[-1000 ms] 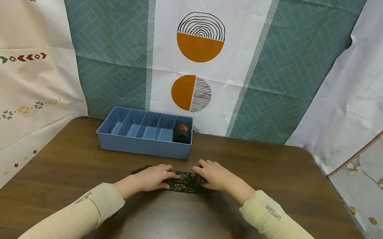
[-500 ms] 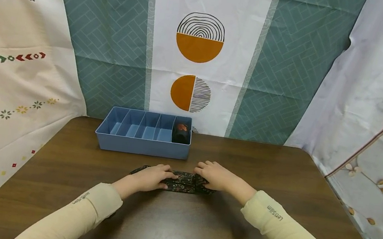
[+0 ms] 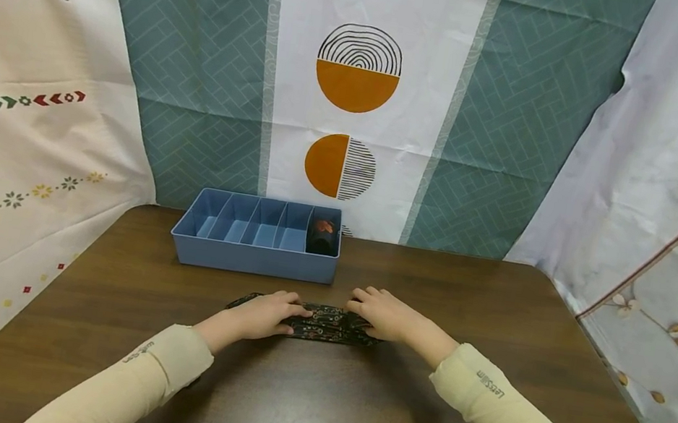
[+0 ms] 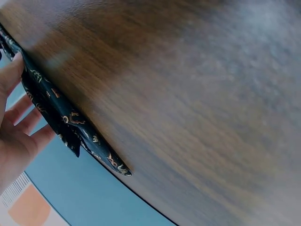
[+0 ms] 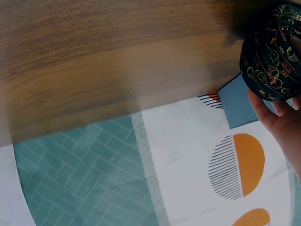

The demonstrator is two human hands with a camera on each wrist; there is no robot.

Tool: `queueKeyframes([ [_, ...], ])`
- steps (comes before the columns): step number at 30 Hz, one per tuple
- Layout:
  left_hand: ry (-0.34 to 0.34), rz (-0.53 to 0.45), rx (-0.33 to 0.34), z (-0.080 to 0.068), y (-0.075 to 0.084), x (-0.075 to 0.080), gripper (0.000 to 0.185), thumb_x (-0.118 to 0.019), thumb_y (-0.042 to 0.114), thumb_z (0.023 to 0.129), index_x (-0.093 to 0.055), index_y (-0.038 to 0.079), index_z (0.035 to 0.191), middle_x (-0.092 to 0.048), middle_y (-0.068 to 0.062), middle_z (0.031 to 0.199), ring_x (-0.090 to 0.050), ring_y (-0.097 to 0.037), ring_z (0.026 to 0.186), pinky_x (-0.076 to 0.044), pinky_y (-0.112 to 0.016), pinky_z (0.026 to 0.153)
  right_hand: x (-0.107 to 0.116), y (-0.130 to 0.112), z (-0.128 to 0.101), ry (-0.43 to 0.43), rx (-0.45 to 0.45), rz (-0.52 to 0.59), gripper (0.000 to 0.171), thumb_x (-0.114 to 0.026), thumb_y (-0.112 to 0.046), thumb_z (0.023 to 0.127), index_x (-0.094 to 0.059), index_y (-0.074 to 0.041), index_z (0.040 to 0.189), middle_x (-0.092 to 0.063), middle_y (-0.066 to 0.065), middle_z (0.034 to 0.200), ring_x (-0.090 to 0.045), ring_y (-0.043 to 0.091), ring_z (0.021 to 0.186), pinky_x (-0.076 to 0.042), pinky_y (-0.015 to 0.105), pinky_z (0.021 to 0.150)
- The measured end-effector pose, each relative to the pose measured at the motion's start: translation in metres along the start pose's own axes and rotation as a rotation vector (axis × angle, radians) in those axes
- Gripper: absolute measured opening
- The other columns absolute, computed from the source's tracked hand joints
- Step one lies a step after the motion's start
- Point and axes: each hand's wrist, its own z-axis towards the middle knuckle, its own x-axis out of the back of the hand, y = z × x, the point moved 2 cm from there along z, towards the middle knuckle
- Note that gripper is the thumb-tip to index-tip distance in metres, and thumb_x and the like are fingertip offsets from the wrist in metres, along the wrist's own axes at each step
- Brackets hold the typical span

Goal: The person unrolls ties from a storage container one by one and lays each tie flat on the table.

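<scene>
A black cloth [image 3: 329, 323] with a small gold and orange print lies as a long folded strip crosswise on the wooden table. Its right end is rolled into a thick bundle [image 5: 270, 61], which my right hand [image 3: 388, 315] grips from the far side, fingers curled against it. Toward the strip's left part, my left hand [image 3: 260, 315] holds the cloth with thumb and fingers at its two edges. Seen from the left wrist, the folded strip [image 4: 61, 103] has layered edges and a pointed end. The left hand and wrist hide part of it in the head view.
Behind the hands stands a blue divided box [image 3: 256, 260]; its rightmost compartment holds a dark rolled item [image 3: 323, 237] with an orange motif. A patterned curtain [image 3: 504, 119] hangs along the table's back edge. Bare tabletop [image 3: 309, 412] spreads in front of the cloth.
The left hand has shifted slightly left along the cloth. My right hand stays at the rolled end, moved a touch to the right.
</scene>
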Motion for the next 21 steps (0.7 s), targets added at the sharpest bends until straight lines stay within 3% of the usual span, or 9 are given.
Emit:
queueKeyframes([
  [4,-0.006,0.009,0.009,-0.001,0.0,0.001,0.044,-0.064,0.024,0.089,-0.057,0.014,0.131,-0.056,-0.007,0.116,-0.055,-0.023,0.104,-0.051,-0.037,0.083,-0.001,0.001,-0.001,0.017,0.007,-0.001,0.044,-0.076,-0.011,0.079,-0.058,-0.012,0.12,-0.056,0.008,0.128,-0.055,0.027,0.112,-0.049,0.042,0.09],
  [9,-0.007,0.01,0.016,-0.003,-0.001,0.001,0.044,-0.065,0.023,0.088,-0.057,0.014,0.131,-0.056,-0.007,0.116,-0.055,-0.023,0.105,-0.051,-0.039,0.086,-0.001,0.001,-0.003,0.029,0.009,0.001,0.042,-0.076,-0.01,0.078,-0.058,-0.012,0.116,-0.057,0.006,0.124,-0.055,0.025,0.11,-0.048,0.042,0.093],
  [21,0.009,-0.012,0.001,-0.011,-0.002,0.003,0.044,-0.065,0.019,0.088,-0.057,0.011,0.131,-0.056,-0.01,0.118,-0.054,-0.027,0.109,-0.05,-0.042,0.089,-0.003,0.005,-0.008,0.034,0.011,-0.022,0.04,-0.077,-0.013,0.079,-0.062,-0.012,0.116,-0.053,0.008,0.113,-0.056,0.022,0.096,-0.051,0.037,0.083],
])
